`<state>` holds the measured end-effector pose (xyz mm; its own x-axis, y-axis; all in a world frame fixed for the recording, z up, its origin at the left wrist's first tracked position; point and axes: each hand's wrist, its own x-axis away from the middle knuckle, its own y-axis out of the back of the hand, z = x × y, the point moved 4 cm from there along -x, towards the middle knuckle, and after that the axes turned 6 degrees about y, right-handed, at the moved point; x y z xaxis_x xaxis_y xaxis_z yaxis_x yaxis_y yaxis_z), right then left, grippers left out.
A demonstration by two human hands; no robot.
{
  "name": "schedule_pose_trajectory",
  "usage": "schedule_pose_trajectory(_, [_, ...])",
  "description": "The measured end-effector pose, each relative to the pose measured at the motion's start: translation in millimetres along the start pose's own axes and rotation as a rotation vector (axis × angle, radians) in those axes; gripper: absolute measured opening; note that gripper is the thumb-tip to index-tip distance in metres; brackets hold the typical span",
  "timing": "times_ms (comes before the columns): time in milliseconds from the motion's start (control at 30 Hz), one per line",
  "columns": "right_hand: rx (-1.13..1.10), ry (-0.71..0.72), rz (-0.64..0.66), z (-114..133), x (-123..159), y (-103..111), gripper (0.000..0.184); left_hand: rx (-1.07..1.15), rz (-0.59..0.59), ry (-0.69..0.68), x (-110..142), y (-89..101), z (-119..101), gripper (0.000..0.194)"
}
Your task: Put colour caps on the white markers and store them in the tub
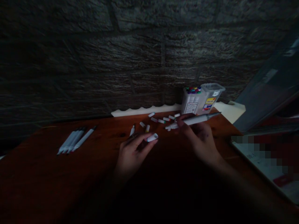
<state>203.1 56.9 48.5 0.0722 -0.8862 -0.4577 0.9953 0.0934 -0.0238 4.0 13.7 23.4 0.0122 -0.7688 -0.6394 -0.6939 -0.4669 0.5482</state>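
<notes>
My left hand (133,151) pinches a short white marker cap (152,137) between thumb and fingers, just above the dark wooden table (46,180). My right hand (201,137) grips a grey-white marker (193,119) held nearly level, its dark tip pointing right. The cap and the marker are apart. Several loose caps (161,119) lie scattered on the table behind both hands.
Several markers (76,140) lie side by side at the left. A clear box of markers (193,101) and an empty clear container (211,96) stand at the back by the dark brick wall. A printed sheet (263,165) and a slanted panel (268,90) occupy the right.
</notes>
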Motion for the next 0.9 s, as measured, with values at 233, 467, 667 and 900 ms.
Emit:
schedule_pose_trajectory(233, [0.130,0.177,0.165,2.8,10.2,-9.8,0.009,-0.022,0.013,-0.037,0.1,-1.1,-2.1,0.019])
schedule_pose_trajectory(467, [0.349,0.317,0.287,4.2,18.2,-16.6,0.012,0.014,0.044,-0.040,0.9,-2.0,-1.2,0.019])
schedule_pose_trajectory(667, [0.604,0.387,0.277,4.3,7.8,-6.2,0.013,0.047,0.040,-0.022,0.1,0.3,-6.7,0.016])
schedule_pose_trajectory(900, [0.755,0.291,-0.033,-1.7,-15.6,26.9,0.025,0.083,-0.003,0.052,1.1,6.3,-7.4,0.015])
